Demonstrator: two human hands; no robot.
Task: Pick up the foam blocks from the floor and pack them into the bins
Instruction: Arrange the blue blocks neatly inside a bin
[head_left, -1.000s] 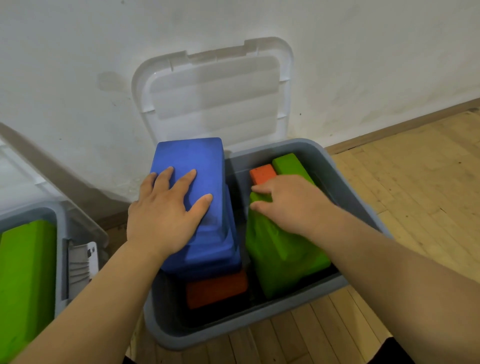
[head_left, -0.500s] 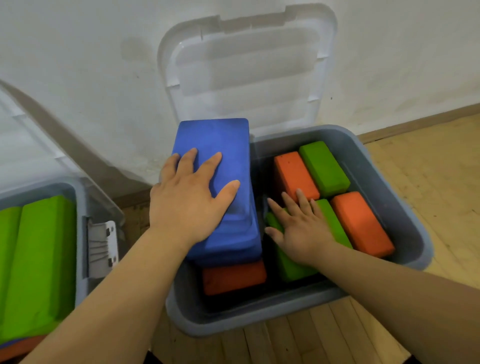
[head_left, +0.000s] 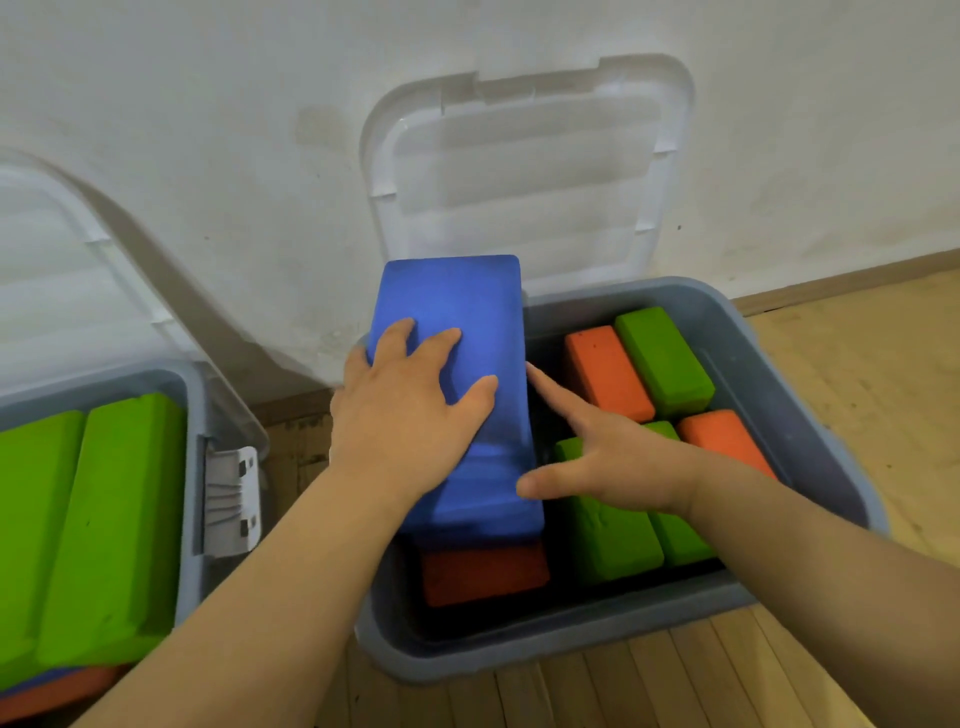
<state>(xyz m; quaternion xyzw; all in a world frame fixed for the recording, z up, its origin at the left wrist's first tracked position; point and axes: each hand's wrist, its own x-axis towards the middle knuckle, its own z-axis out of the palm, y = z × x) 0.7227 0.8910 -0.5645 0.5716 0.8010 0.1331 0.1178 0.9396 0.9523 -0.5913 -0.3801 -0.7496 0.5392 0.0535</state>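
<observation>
A stack of blue foam blocks (head_left: 467, 312) stands tilted in the left part of the grey bin (head_left: 810, 395). My left hand (head_left: 410, 410) presses flat on the top blue block, fingers spread. My right hand (head_left: 608, 452) is open beside the stack, its index finger and thumb against the blue blocks' right side. Under the stack lies an orange block (head_left: 483, 571). Green blocks (head_left: 613, 540) lie under my right hand. Two orange blocks (head_left: 602, 374) and a green block (head_left: 665, 358) fill the bin's right side.
The bin's clear lid (head_left: 524, 171) leans open against the white wall. A second grey bin (head_left: 192, 415) at the left holds large green blocks (head_left: 104, 525), with blue and orange ones beneath. Wooden floor (head_left: 852, 364) runs to the right and in front.
My right hand let go of the green block, which now lies flat in the bin, and has moved left to the side of the blue stack. My left hand stays on top.
</observation>
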